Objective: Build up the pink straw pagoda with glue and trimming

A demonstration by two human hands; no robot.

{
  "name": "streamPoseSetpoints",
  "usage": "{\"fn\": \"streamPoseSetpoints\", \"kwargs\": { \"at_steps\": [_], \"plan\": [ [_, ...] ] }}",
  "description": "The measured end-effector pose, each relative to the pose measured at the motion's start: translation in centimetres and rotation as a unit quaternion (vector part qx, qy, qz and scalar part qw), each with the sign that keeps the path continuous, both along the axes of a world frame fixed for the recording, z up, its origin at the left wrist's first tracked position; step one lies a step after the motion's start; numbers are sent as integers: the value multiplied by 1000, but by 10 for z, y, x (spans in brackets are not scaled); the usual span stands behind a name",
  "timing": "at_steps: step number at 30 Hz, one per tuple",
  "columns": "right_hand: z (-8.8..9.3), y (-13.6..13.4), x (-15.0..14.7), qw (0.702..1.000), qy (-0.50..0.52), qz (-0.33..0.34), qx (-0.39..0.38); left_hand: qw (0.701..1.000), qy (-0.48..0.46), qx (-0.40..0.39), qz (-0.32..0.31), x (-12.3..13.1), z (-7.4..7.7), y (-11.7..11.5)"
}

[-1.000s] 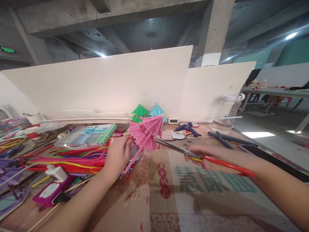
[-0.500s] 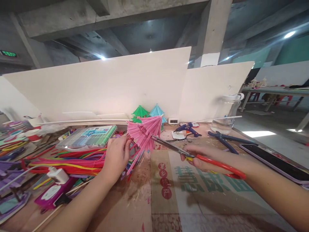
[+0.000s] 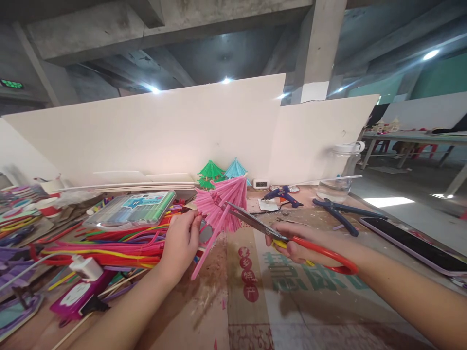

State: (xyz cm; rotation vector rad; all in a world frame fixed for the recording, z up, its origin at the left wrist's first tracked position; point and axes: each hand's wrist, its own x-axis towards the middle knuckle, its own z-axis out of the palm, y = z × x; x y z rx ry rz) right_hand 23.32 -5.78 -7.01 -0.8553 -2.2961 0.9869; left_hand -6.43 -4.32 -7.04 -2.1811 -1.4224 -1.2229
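My left hand [image 3: 181, 241] is closed on the stem of a pink umbrella-shaped craft made of straws [image 3: 223, 204], holding it tilted above the cardboard-covered table [image 3: 215, 311]. My right hand [image 3: 297, 245] grips red-handled scissors [image 3: 292, 237]. The scissor blades are parted and their tips reach into the lower edge of the pink craft. A green and a blue craft of the same shape [image 3: 222, 172] stand behind, against the white board.
A heap of coloured pipe cleaners [image 3: 109, 243] and a clear plastic box [image 3: 126, 208] lie left. A blue glue gun [image 3: 282, 194], blue pliers [image 3: 337, 210], a glass jar [image 3: 339, 170] and a phone [image 3: 412, 243] sit right. White boards [image 3: 164, 136] wall the back.
The scissors have moved left and up, from beside the pink craft into its lower edge. My left hand has turned the craft slightly toward the blades.
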Motion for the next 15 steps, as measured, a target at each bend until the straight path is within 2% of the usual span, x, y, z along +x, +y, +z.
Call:
{"fn": "streamPoseSetpoints", "kwargs": {
  "at_steps": [4,8,15],
  "plan": [
    [1,-1,-2,994,34,73,-70,1000,-10,-11,-2,-1,0,0],
    [4,-3,-8,993,49,71,-75,1000,-7,-18,-5,0,-1,0],
    [4,-5,-12,994,48,37,-88,999,37,28,-12,-2,-1,1]
  ]
}}
